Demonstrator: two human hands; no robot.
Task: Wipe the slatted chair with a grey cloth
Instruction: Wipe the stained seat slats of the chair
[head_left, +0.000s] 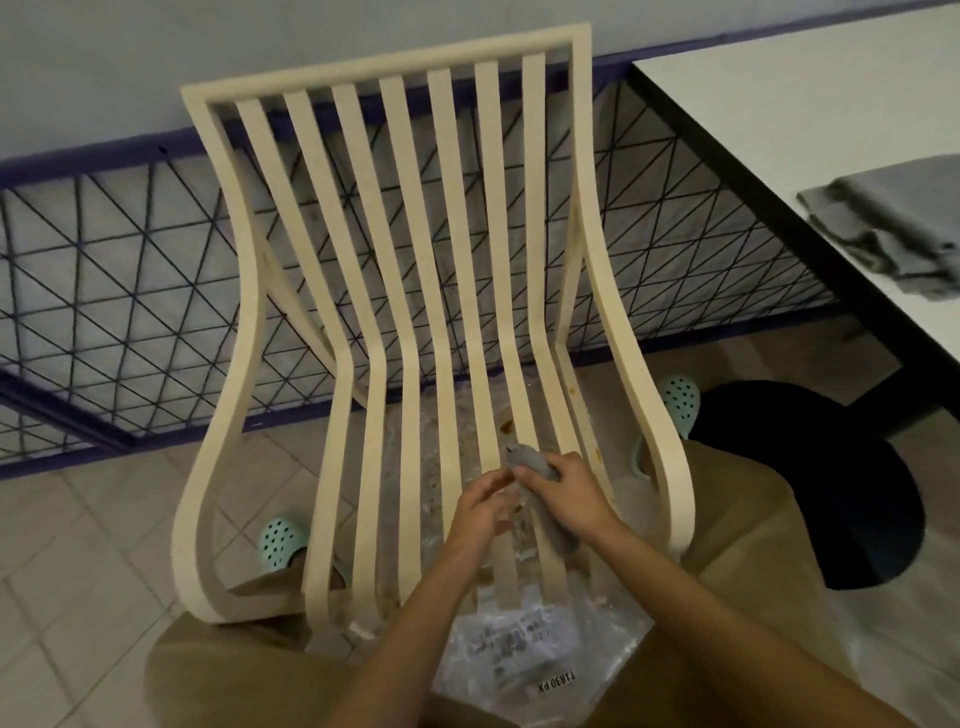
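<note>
I note right hand (563, 499) fingers gripping grey cloth (527, 458) on slatted chair (384, 66) near slats | left hand (480, 506) alongside — fingers curled, hold unclear.

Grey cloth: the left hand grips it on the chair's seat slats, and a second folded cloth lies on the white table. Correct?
No. The head view shows the right hand gripping the grey cloth, with the left hand beside it. The rest stands: it is on the chair seat slats, and a second folded cloth lies on the white table.

Grey cloths (883, 223) lie on white table (805, 104), plastic bag (535, 654) on tiled floor (78, 545)
</note>
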